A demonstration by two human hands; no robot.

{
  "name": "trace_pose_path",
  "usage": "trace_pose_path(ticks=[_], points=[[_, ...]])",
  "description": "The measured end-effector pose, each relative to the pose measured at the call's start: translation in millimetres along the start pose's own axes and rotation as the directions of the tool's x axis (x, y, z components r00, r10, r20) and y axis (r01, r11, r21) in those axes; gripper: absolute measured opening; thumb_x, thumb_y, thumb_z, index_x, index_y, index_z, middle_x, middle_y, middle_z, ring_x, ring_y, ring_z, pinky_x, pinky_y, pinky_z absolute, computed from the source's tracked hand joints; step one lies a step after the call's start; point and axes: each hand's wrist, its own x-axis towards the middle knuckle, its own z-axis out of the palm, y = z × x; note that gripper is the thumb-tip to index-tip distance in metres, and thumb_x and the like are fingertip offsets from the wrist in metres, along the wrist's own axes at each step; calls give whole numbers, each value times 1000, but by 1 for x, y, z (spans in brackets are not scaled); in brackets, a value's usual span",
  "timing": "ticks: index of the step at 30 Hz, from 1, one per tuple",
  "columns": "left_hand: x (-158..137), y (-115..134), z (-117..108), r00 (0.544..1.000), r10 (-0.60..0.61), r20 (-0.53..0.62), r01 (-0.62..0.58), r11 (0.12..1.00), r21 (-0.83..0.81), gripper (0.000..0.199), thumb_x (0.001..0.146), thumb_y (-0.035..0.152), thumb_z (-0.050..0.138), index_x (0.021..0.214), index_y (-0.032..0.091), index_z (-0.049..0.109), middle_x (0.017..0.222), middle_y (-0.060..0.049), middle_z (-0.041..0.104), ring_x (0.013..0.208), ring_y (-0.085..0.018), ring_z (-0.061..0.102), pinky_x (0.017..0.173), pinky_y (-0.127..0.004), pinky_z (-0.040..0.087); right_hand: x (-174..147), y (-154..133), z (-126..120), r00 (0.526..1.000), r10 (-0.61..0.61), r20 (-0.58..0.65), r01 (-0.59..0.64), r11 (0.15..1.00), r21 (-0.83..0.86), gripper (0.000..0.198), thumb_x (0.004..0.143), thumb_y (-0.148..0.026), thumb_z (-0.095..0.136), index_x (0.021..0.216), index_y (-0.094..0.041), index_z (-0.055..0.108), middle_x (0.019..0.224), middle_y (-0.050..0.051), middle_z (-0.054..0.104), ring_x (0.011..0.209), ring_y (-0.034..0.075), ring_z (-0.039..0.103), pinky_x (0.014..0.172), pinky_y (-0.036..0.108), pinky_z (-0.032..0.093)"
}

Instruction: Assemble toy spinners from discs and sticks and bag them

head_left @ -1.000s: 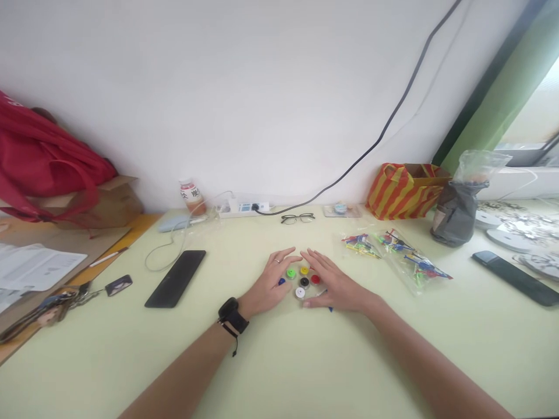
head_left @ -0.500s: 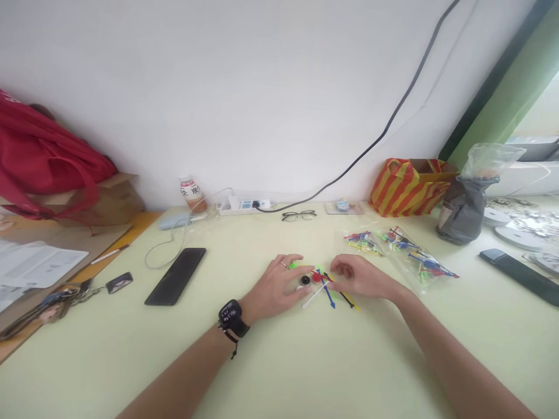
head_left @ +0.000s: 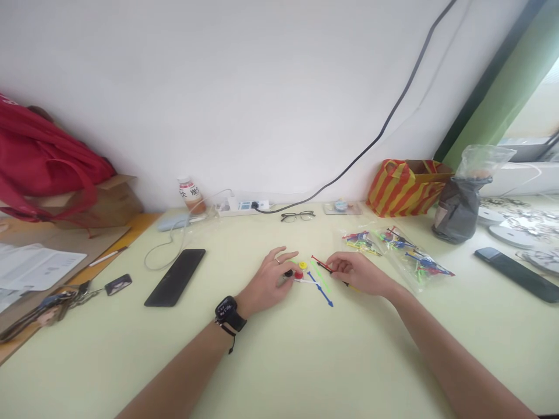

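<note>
My left hand [head_left: 267, 279] lies over the table with its fingers apart and curved beside small round plastic pieces. A black round piece [head_left: 289, 273] is at its fingertips, with a red round piece [head_left: 299, 276] and a yellow round piece [head_left: 303, 265] close by. My right hand [head_left: 353, 270] is closed, its fingertips on thin plastic arrows, a red arrow [head_left: 320, 262] and a black one, partly hidden beneath it. Between the hands lie a blue arrow [head_left: 324, 293], a green arrow [head_left: 321, 276] and a white arrow [head_left: 309, 281].
Clear bags of coloured arrows [head_left: 417, 262] lie right of my right hand. A black phone [head_left: 175, 277] is on the left. Eyeglasses [head_left: 297, 216], a power strip [head_left: 244, 207] and a bottle [head_left: 191, 196] stand along the wall. A striped bag [head_left: 404, 189] stands at the back right.
The piled arrows have spread out; the red and black ones have shifted right with my right hand. The round pieces sit nearer my left hand, which has moved slightly left.
</note>
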Motion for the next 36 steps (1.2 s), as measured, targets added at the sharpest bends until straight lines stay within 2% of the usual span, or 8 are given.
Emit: trace_pose_path(ticks=[5, 8, 12, 16, 20, 26, 31, 36], points=[[1, -4, 2, 999, 12, -43, -11, 1000, 15, 41, 83, -3, 43, 90, 25, 73, 140, -3, 66, 148, -26, 41, 121, -58, 39, 3, 0, -2, 988, -46, -147, 44, 999, -17, 20, 88, -37, 65, 100, -22, 70, 93, 7, 72, 83, 22, 67, 74, 36, 58], [1, -5, 2, 996, 10, -85, -6, 999, 50, 41, 82, -6, 41, 80, 23, 70, 139, -3, 66, 144, -27, 42, 117, -54, 43, 3, 4, -3, 981, -29, -193, 5, 993, -122, 13, 88, -35, 63, 90, -23, 67, 88, 6, 72, 78, 21, 65, 70, 35, 55], [2, 5, -2, 989, 30, -142, -25, 999, 41, 33, 85, 1, 49, 91, 25, 70, 127, -5, 69, 124, -27, 55, 107, -48, 49, -2, 4, -5, 982, -36, -185, -23, 952, -305, 11, 87, -32, 62, 82, -23, 66, 84, 3, 70, 73, 19, 61, 66, 33, 49], [0, 19, -8, 995, 97, -1, -97, 995, -5, 20, 80, 15, 60, 94, 25, 71, 91, -5, 71, 87, -24, 65, 86, -39, 53, -8, -1, -11, 998, -37, -51, 17, 940, -342, 7, 82, -27, 63, 76, -24, 65, 80, 2, 70, 73, 19, 62, 66, 31, 46], [-2, 19, -6, 988, 107, 112, -106, 994, -15, 12, 80, 18, 61, 80, 25, 70, 61, 2, 62, 56, -17, 57, 74, -35, 49, -9, -3, -16, 999, -46, 12, 48, 954, -295, 6, 81, -25, 62, 79, -24, 68, 83, 3, 72, 77, 22, 63, 70, 33, 48], [-1, 19, 4, 991, 94, 95, -91, 995, -36, 17, 90, 17, 58, 86, 24, 73, 75, -1, 71, 68, -18, 65, 72, -32, 49, -8, 1, -14, 999, -37, 19, 41, 956, -289, 14, 90, -30, 59, 82, -24, 69, 83, 3, 69, 75, 21, 61, 68, 33, 46], [-1, 29, 5, 979, 168, 119, -158, 983, -94, 16, 94, 20, 58, 92, 24, 73, 94, -5, 76, 91, -22, 70, 93, -38, 52, -8, -1, -15, 999, -30, -24, 22, 956, -292, 17, 93, -35, 59, 84, -23, 66, 82, 3, 66, 73, 20, 58, 65, 32, 44], [-2, 30, 5, 968, 200, 153, -191, 979, -74, 19, 89, 22, 67, 106, 26, 75, 125, -3, 76, 114, -28, 64, 107, -46, 49, -9, -4, -15, 999, -12, -39, 3, 974, -227, 16, 98, -34, 52, 88, -23, 60, 84, 2, 66, 75, 19, 59, 68, 32, 46]])
